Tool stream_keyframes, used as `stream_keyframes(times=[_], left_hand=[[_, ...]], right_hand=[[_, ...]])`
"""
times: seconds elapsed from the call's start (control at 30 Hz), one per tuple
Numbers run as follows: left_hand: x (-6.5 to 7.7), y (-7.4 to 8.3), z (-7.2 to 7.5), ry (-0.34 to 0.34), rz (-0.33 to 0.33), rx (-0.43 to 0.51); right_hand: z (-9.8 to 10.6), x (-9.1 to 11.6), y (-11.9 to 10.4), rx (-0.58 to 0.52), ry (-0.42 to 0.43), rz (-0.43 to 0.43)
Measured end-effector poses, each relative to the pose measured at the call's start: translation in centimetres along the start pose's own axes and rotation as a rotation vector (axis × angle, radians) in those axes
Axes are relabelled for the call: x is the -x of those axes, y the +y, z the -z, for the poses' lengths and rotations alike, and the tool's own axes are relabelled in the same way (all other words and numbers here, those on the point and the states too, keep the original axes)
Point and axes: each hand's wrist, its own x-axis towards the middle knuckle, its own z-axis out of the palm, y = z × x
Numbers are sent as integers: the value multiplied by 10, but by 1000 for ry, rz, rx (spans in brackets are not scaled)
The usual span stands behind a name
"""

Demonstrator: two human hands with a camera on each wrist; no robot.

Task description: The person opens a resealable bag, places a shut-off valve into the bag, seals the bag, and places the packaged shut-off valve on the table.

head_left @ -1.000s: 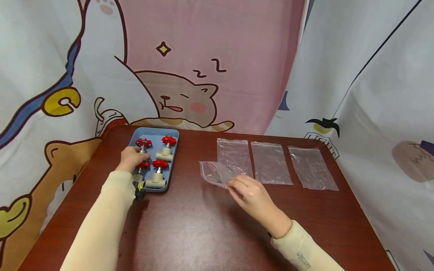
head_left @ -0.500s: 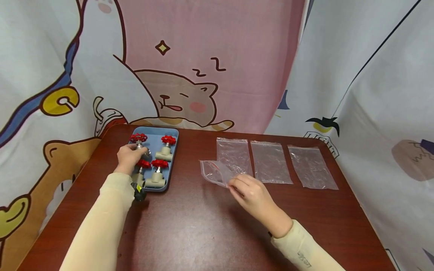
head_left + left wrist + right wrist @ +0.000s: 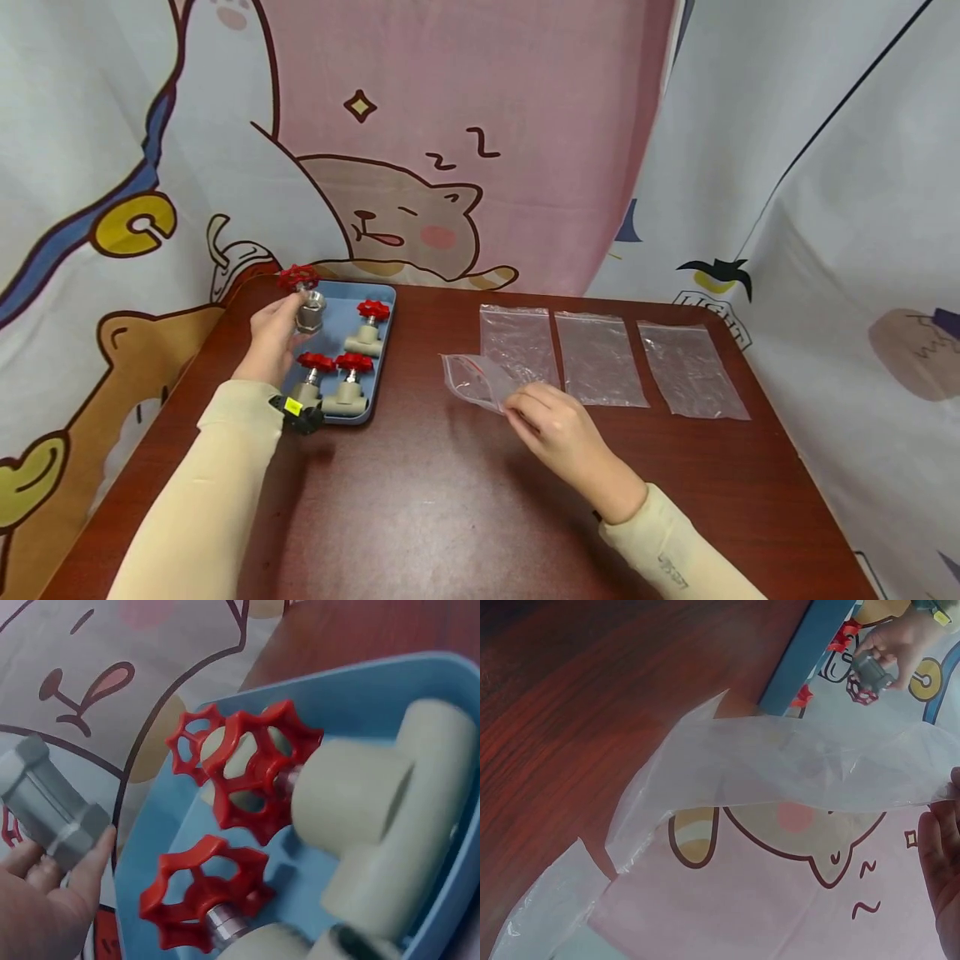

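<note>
In the head view my left hand [image 3: 268, 337] grips a metal gate valve [image 3: 311, 312] with a red handwheel, raised over the left side of the blue tray [image 3: 341, 293]. The left wrist view shows its grey hexagonal-ended body [image 3: 56, 799] between thumb and fingers. Three cream plastic stop valves with red wheels stay in the tray: one at the back right [image 3: 364, 337], two at the front, of which one [image 3: 347, 398] is on the right. My right hand [image 3: 558, 437] pinches a clear zip bag [image 3: 472, 383] by its edge above the table, its mouth facing left.
Three more clear zip bags lie flat in a row at the back right: a left one [image 3: 517, 329], a middle one [image 3: 603, 358] and a right one [image 3: 693, 371]. Behind the brown table [image 3: 420, 500] hangs a printed cloth [image 3: 525, 167].
My left hand has lifted the metal gate valve up from the tray's left side and moved slightly left, tilting it. My right hand holds the bag in the same place.
</note>
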Motion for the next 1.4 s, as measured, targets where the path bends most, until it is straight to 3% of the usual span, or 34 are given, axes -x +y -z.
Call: stream_keyframes(times=[0.1, 0.27, 0.47, 0.57, 0.7, 0.83, 0.93, 1.17, 1.4], left_hand=[[5, 5, -1, -67, -29, 44], [18, 9, -3, -238, -59, 171], [39, 17, -12, -380, -26, 347], [51, 19, -17, -450, -25, 364], [65, 18, -21, -554, -43, 260], [75, 16, -27, -566, -73, 148], [79, 15, -31, -551, -93, 132], [85, 17, -29, -659, 20, 213], [96, 14, -31, -558, 51, 157]], right_hand=[[0, 0, 0, -4, 1, -4], [0, -1, 0, -10, 5, -6], [0, -1, 0, -16, 13, -15], [0, -1, 0, -17, 17, -23], [0, -2, 0, -24, 16, -36], [1, -3, 0, -28, 14, -46], [1, -2, 0, -26, 11, -55], [1, -1, 0, -23, 16, -76], [-1, -3, -2, -12, 38, -123]])
